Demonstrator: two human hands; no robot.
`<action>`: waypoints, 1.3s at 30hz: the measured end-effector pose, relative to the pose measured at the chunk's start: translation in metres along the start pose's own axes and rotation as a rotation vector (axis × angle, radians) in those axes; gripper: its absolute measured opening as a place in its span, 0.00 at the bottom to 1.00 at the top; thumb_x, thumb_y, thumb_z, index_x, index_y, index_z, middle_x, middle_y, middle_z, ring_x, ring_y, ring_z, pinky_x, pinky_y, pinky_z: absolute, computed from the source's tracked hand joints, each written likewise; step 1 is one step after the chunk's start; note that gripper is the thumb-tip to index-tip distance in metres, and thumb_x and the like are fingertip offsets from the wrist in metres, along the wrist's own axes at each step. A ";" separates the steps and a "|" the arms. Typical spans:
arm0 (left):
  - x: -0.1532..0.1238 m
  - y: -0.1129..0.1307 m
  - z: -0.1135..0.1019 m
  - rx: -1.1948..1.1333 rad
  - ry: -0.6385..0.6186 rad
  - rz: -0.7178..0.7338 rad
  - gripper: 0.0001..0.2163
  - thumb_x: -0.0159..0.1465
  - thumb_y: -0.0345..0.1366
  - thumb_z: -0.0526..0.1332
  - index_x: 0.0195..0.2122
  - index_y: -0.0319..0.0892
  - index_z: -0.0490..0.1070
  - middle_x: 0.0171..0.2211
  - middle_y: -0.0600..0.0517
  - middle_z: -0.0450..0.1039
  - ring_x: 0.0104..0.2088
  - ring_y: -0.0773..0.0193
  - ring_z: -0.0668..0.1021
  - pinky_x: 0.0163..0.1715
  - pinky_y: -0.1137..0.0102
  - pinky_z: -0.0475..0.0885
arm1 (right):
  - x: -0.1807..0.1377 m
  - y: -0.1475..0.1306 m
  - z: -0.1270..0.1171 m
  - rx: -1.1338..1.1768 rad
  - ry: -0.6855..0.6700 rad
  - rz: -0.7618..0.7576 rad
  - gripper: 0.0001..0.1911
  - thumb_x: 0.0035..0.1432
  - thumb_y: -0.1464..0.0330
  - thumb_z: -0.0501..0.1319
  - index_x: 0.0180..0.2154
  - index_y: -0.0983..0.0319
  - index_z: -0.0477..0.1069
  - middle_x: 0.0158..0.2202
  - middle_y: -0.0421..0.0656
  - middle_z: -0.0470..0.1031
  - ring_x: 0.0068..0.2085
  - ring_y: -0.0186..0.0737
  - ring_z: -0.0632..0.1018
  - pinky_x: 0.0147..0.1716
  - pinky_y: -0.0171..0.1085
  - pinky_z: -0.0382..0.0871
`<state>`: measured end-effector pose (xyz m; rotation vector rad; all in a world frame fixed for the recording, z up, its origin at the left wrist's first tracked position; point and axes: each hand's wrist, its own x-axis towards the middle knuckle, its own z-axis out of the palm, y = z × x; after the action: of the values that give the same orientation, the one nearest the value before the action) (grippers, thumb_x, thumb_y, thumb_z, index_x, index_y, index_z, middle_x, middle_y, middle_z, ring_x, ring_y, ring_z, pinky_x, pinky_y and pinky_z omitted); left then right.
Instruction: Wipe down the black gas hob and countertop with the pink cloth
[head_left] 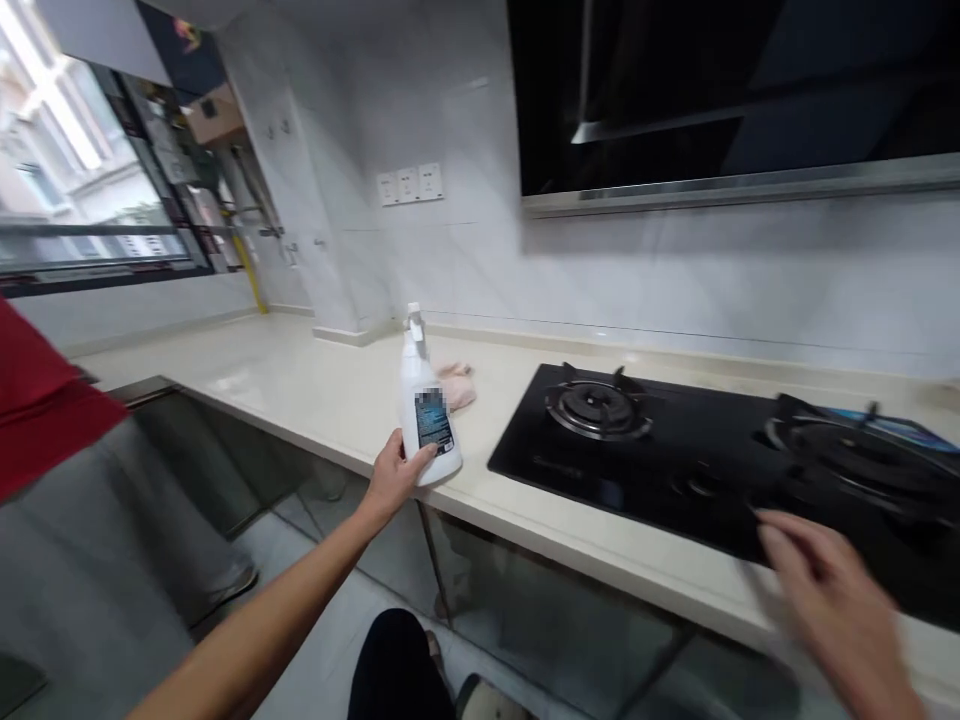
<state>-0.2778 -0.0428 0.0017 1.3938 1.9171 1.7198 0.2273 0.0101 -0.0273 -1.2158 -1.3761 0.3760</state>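
Observation:
A white spray bottle (429, 410) with a blue-and-black label stands upright near the counter's front edge. My left hand (397, 468) grips its lower left side, thumb across the front. Just behind the bottle lies a crumpled pale pink cloth or glove (457, 387), partly hidden by it. My right hand (832, 590) is over the front edge of the black gas hob (637, 470), near its knobs. Its thumb and forefinger are pinched together and blurred; whatever may be between them I cannot make out.
Left and right burners (598, 405) rise from the hob. A dark range hood (720, 110) overhangs it. Wall sockets (409, 185) sit behind the pale counter (300, 375). At left stands another person in a red top (49, 400). A blue, colourful item (900, 428) lies behind the right burner.

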 end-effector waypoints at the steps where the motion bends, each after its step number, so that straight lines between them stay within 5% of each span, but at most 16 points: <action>1: -0.011 0.010 0.019 0.008 -0.043 0.033 0.21 0.55 0.55 0.68 0.40 0.44 0.72 0.36 0.51 0.78 0.38 0.55 0.79 0.41 0.62 0.75 | -0.005 -0.009 0.012 0.037 -0.058 0.003 0.20 0.60 0.42 0.64 0.40 0.49 0.79 0.47 0.52 0.79 0.51 0.58 0.79 0.56 0.60 0.71; 6: -0.052 0.063 0.112 0.006 -0.253 0.209 0.15 0.60 0.52 0.65 0.36 0.46 0.68 0.32 0.54 0.73 0.33 0.60 0.75 0.36 0.65 0.70 | -0.018 -0.054 0.089 0.316 -0.310 0.003 0.29 0.62 0.47 0.63 0.58 0.55 0.70 0.61 0.52 0.75 0.60 0.53 0.76 0.60 0.54 0.70; 11: -0.078 0.096 0.167 -0.011 -0.336 0.381 0.12 0.62 0.48 0.63 0.36 0.46 0.65 0.33 0.55 0.68 0.34 0.61 0.73 0.38 0.65 0.69 | -0.005 -0.080 0.130 0.573 -0.330 0.057 0.44 0.57 0.48 0.68 0.67 0.57 0.56 0.64 0.53 0.70 0.62 0.50 0.74 0.62 0.51 0.69; 17: -0.109 0.101 0.183 -0.060 -0.320 0.280 0.17 0.58 0.44 0.67 0.41 0.48 0.61 0.40 0.52 0.68 0.41 0.58 0.76 0.45 0.63 0.71 | 0.000 -0.105 0.126 0.580 -0.192 0.143 0.39 0.47 0.50 0.75 0.55 0.58 0.66 0.46 0.44 0.79 0.45 0.46 0.78 0.48 0.45 0.75; 24: -0.095 0.097 0.171 -0.454 -0.815 0.094 0.42 0.48 0.45 0.76 0.60 0.45 0.57 0.58 0.42 0.71 0.57 0.49 0.76 0.58 0.55 0.72 | -0.003 -0.089 0.110 0.666 -0.563 0.025 0.36 0.49 0.49 0.73 0.55 0.58 0.71 0.50 0.46 0.79 0.49 0.50 0.78 0.51 0.48 0.75; 27: -0.089 0.103 0.175 -0.411 -0.854 0.103 0.44 0.45 0.42 0.77 0.62 0.42 0.59 0.60 0.40 0.71 0.59 0.47 0.76 0.59 0.55 0.71 | 0.003 -0.084 0.106 0.633 -0.609 -0.055 0.38 0.52 0.48 0.70 0.59 0.59 0.70 0.55 0.48 0.76 0.55 0.52 0.77 0.57 0.51 0.72; 29: -0.093 0.106 0.182 -0.309 -0.760 0.080 0.40 0.48 0.42 0.75 0.60 0.41 0.61 0.56 0.40 0.74 0.56 0.46 0.78 0.56 0.56 0.72 | 0.004 -0.087 0.100 0.530 -0.524 -0.128 0.43 0.52 0.48 0.70 0.64 0.58 0.66 0.60 0.50 0.71 0.60 0.54 0.74 0.62 0.54 0.69; 34: -0.113 0.114 0.198 0.046 -0.426 0.090 0.37 0.49 0.48 0.75 0.57 0.42 0.64 0.51 0.37 0.77 0.58 0.37 0.77 0.58 0.51 0.68 | -0.009 -0.115 0.077 0.193 0.040 -0.271 0.48 0.59 0.49 0.67 0.73 0.57 0.52 0.67 0.55 0.59 0.69 0.57 0.64 0.69 0.60 0.59; 39: -0.119 0.118 0.199 -0.005 -0.388 0.069 0.38 0.48 0.49 0.76 0.56 0.44 0.64 0.54 0.37 0.77 0.60 0.37 0.76 0.55 0.54 0.70 | -0.007 -0.143 0.074 0.102 0.154 -0.351 0.45 0.64 0.49 0.62 0.73 0.57 0.49 0.71 0.56 0.55 0.72 0.58 0.59 0.70 0.61 0.56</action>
<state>-0.0192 -0.0145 -0.0044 1.6639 1.6680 1.3520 0.1000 -0.0211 0.0665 -0.8788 -1.3863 0.1013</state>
